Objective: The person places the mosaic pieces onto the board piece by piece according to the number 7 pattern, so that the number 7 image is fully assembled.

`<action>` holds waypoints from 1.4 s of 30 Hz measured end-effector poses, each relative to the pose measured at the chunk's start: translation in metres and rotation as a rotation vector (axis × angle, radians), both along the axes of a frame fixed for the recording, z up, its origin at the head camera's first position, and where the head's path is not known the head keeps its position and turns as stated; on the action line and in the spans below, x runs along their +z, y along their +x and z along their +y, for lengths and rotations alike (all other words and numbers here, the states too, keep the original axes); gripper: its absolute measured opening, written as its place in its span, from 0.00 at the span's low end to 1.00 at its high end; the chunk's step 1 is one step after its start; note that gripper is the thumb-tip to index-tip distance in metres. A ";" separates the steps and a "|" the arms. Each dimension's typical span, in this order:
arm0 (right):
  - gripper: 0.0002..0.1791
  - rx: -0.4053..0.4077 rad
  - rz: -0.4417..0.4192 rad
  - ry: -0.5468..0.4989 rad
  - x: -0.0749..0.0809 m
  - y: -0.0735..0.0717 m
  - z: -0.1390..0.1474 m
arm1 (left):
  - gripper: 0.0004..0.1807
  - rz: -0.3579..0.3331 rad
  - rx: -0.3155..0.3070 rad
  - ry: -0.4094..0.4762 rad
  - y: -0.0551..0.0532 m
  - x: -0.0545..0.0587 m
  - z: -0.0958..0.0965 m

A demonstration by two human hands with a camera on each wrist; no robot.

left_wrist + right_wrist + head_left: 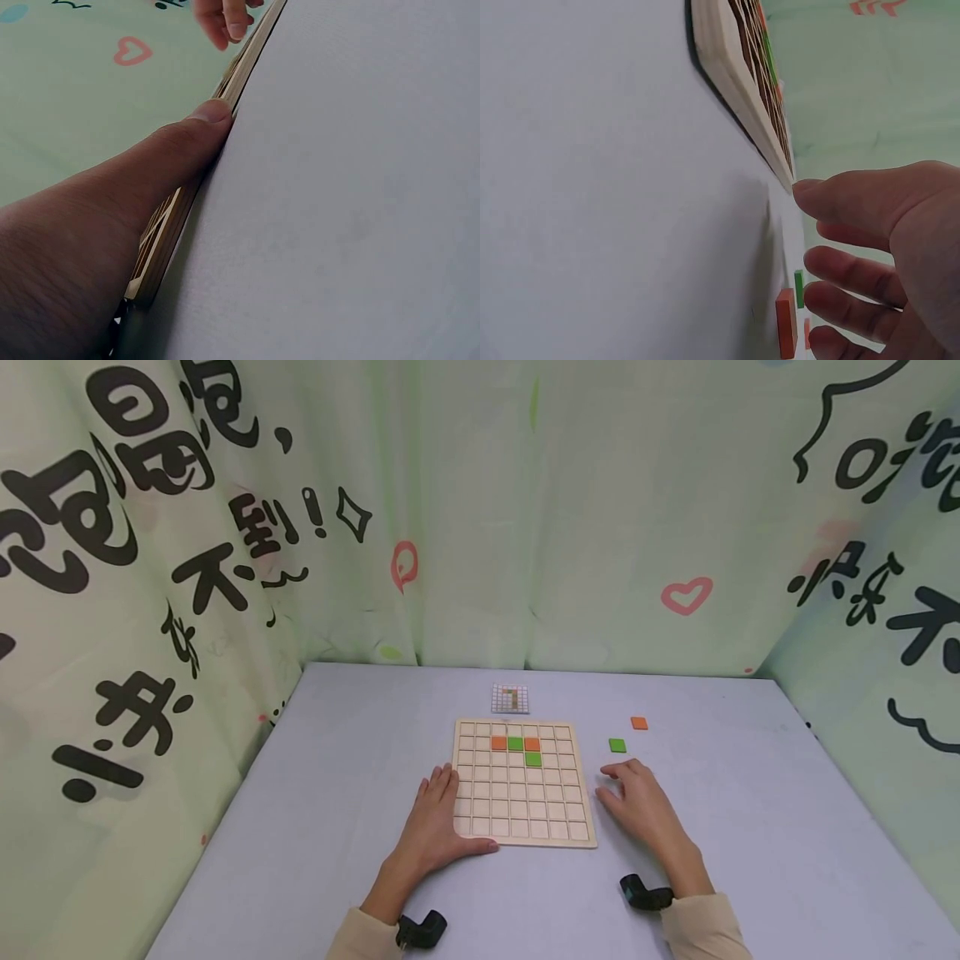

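Observation:
A square wooden grid board [523, 810] lies on the table, with two orange tiles and a green tile in a row near its top and another green tile [533, 760] just below. My left hand [437, 827] rests at the board's lower left corner, fingers along the left side, thumb [214, 112] against the front edge. Right of the board, my right hand [641, 802] hovers with loosely bent fingers, nothing between them. Beyond its fingertips lie a green tile [617, 745] and an orange tile [639, 723]. A nearer orange tile [786, 324] shows beside the fingers in the right wrist view, hidden in the head view.
Behind the board sits a small pattern card [510, 699] with a coloured grid. The white table [300, 827] ends at a pale green curtain [600, 527] printed with black writing. Dark wrist cameras [422, 930] are strapped on both wrists.

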State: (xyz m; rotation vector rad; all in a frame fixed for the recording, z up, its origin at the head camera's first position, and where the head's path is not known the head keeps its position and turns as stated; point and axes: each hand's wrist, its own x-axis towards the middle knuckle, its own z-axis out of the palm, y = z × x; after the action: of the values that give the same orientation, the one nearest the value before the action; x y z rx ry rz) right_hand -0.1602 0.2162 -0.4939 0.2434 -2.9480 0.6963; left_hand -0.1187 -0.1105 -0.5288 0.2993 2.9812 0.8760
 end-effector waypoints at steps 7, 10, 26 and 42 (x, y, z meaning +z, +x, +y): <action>0.22 -0.023 -0.031 0.015 -0.003 0.004 0.006 | 0.70 0.006 -0.001 0.002 0.001 0.000 0.000; 0.23 -0.041 -0.050 0.013 -0.004 0.006 0.009 | 0.70 0.008 -0.002 0.005 0.001 0.000 0.000; 0.23 -0.065 -0.075 0.013 -0.005 0.015 0.020 | 0.70 0.018 -0.003 0.003 0.001 0.000 -0.001; 0.18 -0.051 -0.115 0.012 -0.004 0.017 0.030 | 0.70 0.019 -0.006 0.005 0.000 -0.002 -0.001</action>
State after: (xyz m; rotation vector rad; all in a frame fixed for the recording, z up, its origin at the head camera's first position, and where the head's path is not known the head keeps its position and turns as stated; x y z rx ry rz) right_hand -0.1431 0.2466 -0.4976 0.1332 -3.0552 0.7097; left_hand -0.1184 -0.1113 -0.5305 0.3184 2.9941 0.8857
